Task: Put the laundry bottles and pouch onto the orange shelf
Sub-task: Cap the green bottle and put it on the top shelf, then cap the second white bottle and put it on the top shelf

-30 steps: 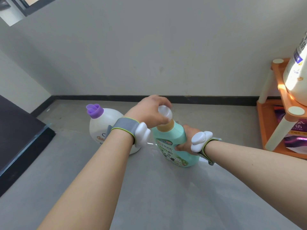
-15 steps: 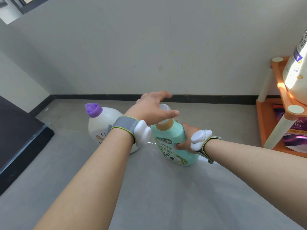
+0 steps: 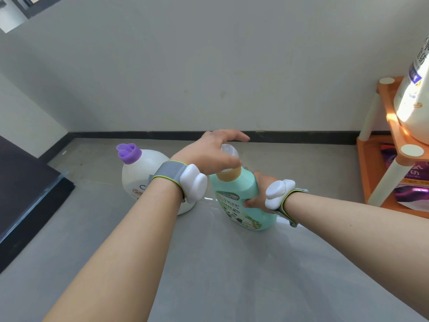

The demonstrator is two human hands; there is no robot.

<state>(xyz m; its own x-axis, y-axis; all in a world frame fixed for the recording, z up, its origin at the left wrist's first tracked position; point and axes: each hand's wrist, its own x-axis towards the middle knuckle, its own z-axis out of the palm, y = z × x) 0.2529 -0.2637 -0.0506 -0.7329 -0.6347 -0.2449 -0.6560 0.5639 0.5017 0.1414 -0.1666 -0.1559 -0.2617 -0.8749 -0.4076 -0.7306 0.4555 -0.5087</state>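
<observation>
A mint-green laundry bottle [image 3: 241, 198] with a clear cap stands on the grey floor in the middle. My right hand [image 3: 257, 194] grips its right side at the handle. My left hand [image 3: 213, 152] hovers over the cap with fingers spread, thumb against the cap's neck. A white bottle with a purple cap [image 3: 141, 175] stands on the floor just left, partly behind my left wrist. The orange shelf [image 3: 369, 173] is at the right; a large white bottle [image 3: 415, 96] rests on its upper tier and a purple pouch [image 3: 411, 182] lies on the lower tier.
A grey wall with a black skirting board [image 3: 301, 137] runs behind the bottles. A dark low platform [image 3: 25, 189] lies at the left edge. The shelf has white posts [image 3: 392, 177] at its corners.
My left hand, closed over the green bottle's cap a second ago, has opened and its fingers now spread above the cap. My right hand keeps its grip on the bottle.
</observation>
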